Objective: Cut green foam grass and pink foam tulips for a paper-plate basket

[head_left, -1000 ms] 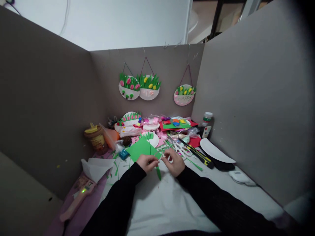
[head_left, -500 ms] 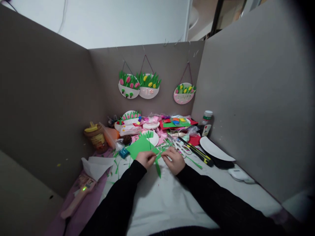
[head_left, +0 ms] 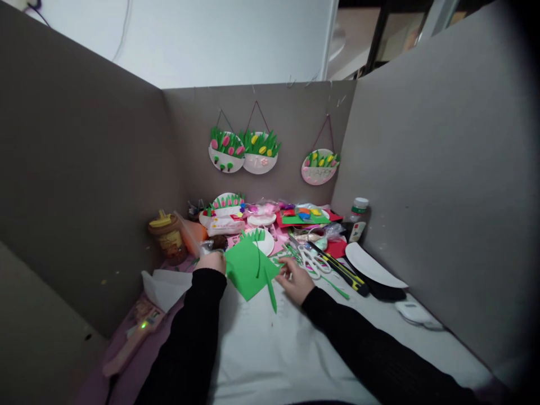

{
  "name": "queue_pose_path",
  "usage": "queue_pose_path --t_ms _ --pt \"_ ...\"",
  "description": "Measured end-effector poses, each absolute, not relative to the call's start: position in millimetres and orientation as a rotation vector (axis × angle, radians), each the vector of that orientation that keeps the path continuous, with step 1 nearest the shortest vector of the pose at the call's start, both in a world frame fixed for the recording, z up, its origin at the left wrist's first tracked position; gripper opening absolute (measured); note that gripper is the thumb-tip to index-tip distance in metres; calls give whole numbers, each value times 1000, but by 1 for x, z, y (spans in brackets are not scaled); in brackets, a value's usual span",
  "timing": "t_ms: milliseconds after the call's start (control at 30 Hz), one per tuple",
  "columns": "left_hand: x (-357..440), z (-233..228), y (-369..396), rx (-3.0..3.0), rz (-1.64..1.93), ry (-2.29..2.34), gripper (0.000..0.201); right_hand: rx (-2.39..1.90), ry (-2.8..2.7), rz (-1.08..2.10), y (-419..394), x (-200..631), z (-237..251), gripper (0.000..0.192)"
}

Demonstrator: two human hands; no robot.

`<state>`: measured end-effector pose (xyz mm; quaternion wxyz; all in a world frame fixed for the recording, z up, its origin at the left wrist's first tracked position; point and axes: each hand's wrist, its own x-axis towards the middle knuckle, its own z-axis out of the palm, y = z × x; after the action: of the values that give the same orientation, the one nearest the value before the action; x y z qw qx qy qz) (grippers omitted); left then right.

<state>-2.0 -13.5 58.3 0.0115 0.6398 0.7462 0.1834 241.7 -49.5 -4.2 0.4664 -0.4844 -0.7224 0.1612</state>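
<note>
Walled cloth; green sheet between left hand, right hand.

Grey partition panels enclose the white-covered table left, right and far. Beyond stands a pale wall, with a dark-framed pane far right.

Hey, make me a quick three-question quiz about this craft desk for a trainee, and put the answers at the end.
1. How many decorated plates hang by strings on the back panel?

2. True or false: in the picture, the green sheet lies between the left hand and the right hand.

3. Which of these is nearest the right hand?
A) yellow-lidded cup
B) white-handled scissors
C) pink device with a green light

Key: 1. Three. 2. True. 3. B.
</note>
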Motion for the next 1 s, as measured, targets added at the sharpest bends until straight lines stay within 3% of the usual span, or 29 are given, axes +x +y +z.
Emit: queue_pose_path --t_ms 100,233,333,467,667,767,1000 --pt "-7 50 -8 1923 155 2387 28 -1347 -1935 518 -49 230 -18 47" --pt "0 40 -9 2007 92 2334 36 -1406 -2190 412 -54 217 -22 63" --pt "12 37 -15 2177 212 2173 34 -1437 -2255 340 -55 215 -22 53" --pt "30 29 -23 2339 398 1853 25 -1465 -2136 515 -49 219 -24 38" --pt "60 10 -29 1967 813 1428 31 -1168 -1715 591 -50 220 -21 16" --pt "70 6 -30 1671 934 1227 36 -1047 -1640 758 -53 216 -19 19" --pt "66 14 -29 1553 1090 984 36 -867 -1069 1558 -53 213 -6 35"
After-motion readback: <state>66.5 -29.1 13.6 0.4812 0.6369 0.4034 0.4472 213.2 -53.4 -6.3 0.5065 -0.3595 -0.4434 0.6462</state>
